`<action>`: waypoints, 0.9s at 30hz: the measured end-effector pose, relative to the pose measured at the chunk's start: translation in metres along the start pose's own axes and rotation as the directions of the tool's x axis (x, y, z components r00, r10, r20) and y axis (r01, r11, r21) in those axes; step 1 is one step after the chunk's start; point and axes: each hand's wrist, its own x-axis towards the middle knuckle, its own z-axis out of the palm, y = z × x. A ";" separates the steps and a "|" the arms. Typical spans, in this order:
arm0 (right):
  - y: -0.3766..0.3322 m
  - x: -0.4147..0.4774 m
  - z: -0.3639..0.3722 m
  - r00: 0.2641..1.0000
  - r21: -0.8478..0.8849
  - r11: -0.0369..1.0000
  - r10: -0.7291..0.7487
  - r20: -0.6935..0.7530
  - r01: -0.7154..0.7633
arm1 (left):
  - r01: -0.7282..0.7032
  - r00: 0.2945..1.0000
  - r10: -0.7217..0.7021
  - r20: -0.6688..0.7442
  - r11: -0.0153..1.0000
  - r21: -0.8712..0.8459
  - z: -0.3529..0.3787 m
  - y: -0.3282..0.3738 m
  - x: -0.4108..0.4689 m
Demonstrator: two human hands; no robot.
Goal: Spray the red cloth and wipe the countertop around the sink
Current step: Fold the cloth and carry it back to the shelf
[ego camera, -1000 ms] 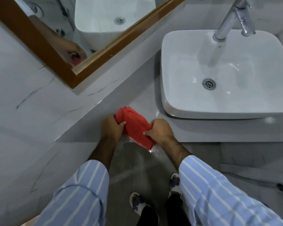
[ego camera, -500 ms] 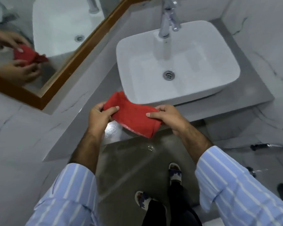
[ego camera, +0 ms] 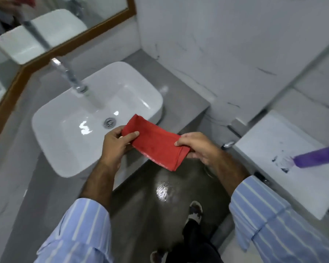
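A folded red cloth [ego camera: 156,143] is stretched between both hands in the air, over the front right corner of the white basin [ego camera: 65,133]. My left hand [ego camera: 116,143] pinches its left end and my right hand [ego camera: 198,147] pinches its right end. The grey countertop [ego camera: 182,95] runs around the basin, with a chrome tap [ego camera: 68,74] standing at the basin's back edge. A purple bottle [ego camera: 317,156] lies on a white surface [ego camera: 285,177] at the right.
A wood-framed mirror [ego camera: 80,37] hangs on the marble wall behind the basin. Below lies a wet grey floor [ego camera: 160,205] with my sandalled feet on it. A marble wall [ego camera: 226,44] closes off the right end of the counter.
Both hands lifted the red cloth from the counter's left front edge and carried it right, over the basin's front corner. The view swung right, bringing the purple bottle into sight.
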 end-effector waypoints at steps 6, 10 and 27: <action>0.034 -0.030 -0.110 0.975 0.199 0.980 0.059 -0.216 -0.015 | -0.187 0.953 0.102 0.286 0.940 0.285 0.159 0.020 0.036; 0.078 -0.056 -0.165 0.926 0.434 0.900 0.136 -0.351 0.033 | -0.550 0.779 0.243 0.578 0.707 0.444 0.278 0.019 0.035; 0.134 -0.060 -0.269 0.778 0.540 0.819 0.206 -0.593 0.195 | -0.830 0.499 -0.039 0.866 0.267 0.490 0.516 -0.028 0.024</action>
